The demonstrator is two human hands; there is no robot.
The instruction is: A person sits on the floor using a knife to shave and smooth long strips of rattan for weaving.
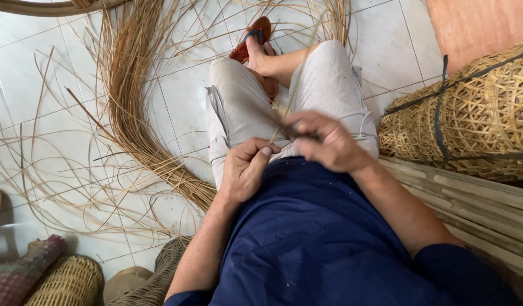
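Sitting cross-legged on a tiled floor (40,73), the person works over their lap. The left hand (245,170) is closed in a loose fist, thumb and forefinger pinched on a thin pale strip (295,85) just above the waist. The strip rises from that pinch, passes between the knees and runs up toward the top of the view. The right hand (323,141) is curled, fingers bent inward just beside the left one; something dark shows under its fingertips, but what it is cannot be told, nor whether the hand grips the strip. The two hands nearly touch.

Both rest over light shorts (238,107) and a dark blue shirt (306,238). One foot in a brown sandal (251,38) lies beyond the knees.

On the person's left, a thick bundle of cane strips (131,102) curves across the floor, with loose strands scattered around it. On the right stands a large open-weave basket (476,113) bound by dark straps, and below it lies a stack of pale slats (476,204). At the lower left edge sit a small woven basket (69,280) and a multicoloured woven piece (20,272), well apart from the hands.
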